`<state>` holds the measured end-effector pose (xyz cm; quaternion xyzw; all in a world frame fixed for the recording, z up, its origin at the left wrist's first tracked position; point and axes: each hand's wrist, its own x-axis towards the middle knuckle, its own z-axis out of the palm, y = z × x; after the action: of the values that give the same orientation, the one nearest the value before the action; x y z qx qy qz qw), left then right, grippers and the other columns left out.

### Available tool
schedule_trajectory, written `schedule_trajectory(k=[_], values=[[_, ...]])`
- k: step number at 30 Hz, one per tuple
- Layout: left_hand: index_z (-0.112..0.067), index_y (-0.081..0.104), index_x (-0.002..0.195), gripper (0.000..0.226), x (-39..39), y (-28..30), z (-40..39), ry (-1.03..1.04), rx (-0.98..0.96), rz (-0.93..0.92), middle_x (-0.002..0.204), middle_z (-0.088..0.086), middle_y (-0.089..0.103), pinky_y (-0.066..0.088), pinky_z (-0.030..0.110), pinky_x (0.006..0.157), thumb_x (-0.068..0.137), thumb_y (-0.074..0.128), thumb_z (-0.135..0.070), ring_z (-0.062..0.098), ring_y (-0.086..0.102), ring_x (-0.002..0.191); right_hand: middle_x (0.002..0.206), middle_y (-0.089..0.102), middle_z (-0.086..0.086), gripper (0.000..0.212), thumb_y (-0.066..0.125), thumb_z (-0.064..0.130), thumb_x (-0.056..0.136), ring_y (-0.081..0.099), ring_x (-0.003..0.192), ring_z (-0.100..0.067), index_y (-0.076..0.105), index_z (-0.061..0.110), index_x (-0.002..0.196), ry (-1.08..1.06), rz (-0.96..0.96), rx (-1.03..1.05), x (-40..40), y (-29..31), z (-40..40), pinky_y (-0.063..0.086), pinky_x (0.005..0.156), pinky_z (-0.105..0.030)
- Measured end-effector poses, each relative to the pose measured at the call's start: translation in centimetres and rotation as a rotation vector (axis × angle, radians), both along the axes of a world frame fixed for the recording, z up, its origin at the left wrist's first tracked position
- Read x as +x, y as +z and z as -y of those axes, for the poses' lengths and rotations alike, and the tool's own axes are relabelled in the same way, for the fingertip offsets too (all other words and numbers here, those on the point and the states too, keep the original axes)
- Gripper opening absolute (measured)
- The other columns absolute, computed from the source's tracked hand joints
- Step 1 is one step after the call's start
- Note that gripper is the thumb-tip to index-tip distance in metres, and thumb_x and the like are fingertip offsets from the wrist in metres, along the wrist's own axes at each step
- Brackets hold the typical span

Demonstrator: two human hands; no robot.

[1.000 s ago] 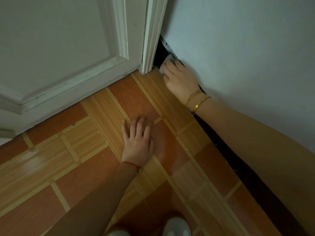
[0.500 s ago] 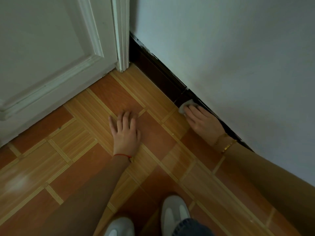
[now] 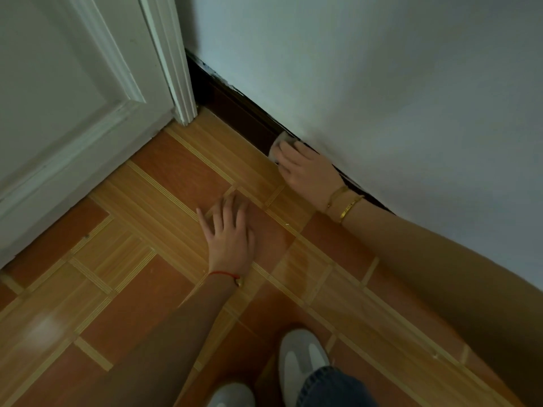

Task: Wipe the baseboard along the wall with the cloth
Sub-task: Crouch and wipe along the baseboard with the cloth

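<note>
Right hand [image 3: 308, 171] pressed white cloth [image 3: 277, 145] against dark baseboard [image 3: 244, 116], fingers clamped on it. Left hand [image 3: 230, 239] lay flat, fingers spread, on floor [image 3: 147, 218].

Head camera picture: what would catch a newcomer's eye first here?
Probably the right hand, pressing a small white cloth against the dark baseboard where the pale wall meets the floor, gold bangles on its wrist. Next, the left hand, spread flat on the orange, wood-patterned floor tiles in the middle. A white door fills the upper left, and white shoes show at the bottom edge.
</note>
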<state>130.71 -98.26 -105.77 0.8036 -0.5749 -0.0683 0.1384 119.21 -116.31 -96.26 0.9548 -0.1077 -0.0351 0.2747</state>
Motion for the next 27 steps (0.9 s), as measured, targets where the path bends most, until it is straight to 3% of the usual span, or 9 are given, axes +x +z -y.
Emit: schedule_trajectory(k=[9, 17, 20, 23, 27], values=[[-0.011, 0.042, 0.146, 0.053, -0.1, 0.0, -0.2, -0.016, 0.072, 0.030, 0.155, 0.016, 0.037, 0.007, 0.070, 0.118, 0.099, 0.036, -0.033, 0.039, 0.026, 0.148, 0.130, 0.056, -0.014, 0.029, 0.051, 0.001, 0.088, 0.053, 0.120, -0.028, 0.070, 0.005, 0.110, -0.096, -0.143, -0.028, -9.1, 1.4, -4.0, 0.042, 0.104, -0.037], [-0.012, 0.042, 0.146, 0.053, 0.1, 0.1, -0.2, -0.033, 0.074, -0.003, 0.154, 0.017, 0.038, 0.007, 0.070, 0.118, 0.098, 0.036, -0.031, 0.040, 0.030, 0.146, 0.121, 0.062, -0.015, 0.053, 0.018, -0.009, 0.098, 0.058, 0.113, -0.028, 0.069, 0.000, 0.107, -0.091, -0.154, -0.069, -7.9, 2.4, -4.0, 0.046, 0.099, -0.035], [-0.011, 0.042, 0.146, 0.053, 0.0, 0.1, -0.3, -0.025, 0.073, -0.008, 0.154, 0.017, 0.038, 0.009, 0.071, 0.117, 0.098, 0.037, -0.031, 0.040, 0.029, 0.146, 0.120, 0.061, -0.017, 0.034, 0.034, -0.006, 0.096, 0.058, 0.112, -0.030, 0.066, -0.003, 0.108, -0.034, -0.115, -0.051, -7.4, 2.0, -3.3, 0.046, 0.099, -0.037], [-0.012, 0.041, 0.147, 0.053, -0.1, 0.1, -0.2, -0.017, 0.090, 0.018, 0.155, 0.016, 0.037, 0.008, 0.070, 0.117, 0.098, 0.036, -0.033, 0.038, 0.026, 0.148, 0.116, 0.064, -0.016, 0.047, 0.023, -0.011, 0.096, 0.060, 0.111, -0.029, 0.069, -0.003, 0.102, 0.011, -0.023, -0.059, -6.0, 1.8, -2.1, 0.048, 0.096, -0.037], [-0.012, 0.044, 0.144, 0.052, -0.3, 0.0, 0.0, -0.002, 0.064, 0.040, 0.152, 0.016, 0.040, 0.009, 0.070, 0.117, 0.097, 0.037, -0.033, 0.038, 0.029, 0.147, 0.120, 0.061, -0.013, 0.023, 0.052, 0.000, 0.089, 0.055, 0.116, -0.030, 0.072, 0.004, 0.100, 0.038, -0.005, -0.102, -1.8, 0.1, -0.5, 0.044, 0.099, -0.037]])
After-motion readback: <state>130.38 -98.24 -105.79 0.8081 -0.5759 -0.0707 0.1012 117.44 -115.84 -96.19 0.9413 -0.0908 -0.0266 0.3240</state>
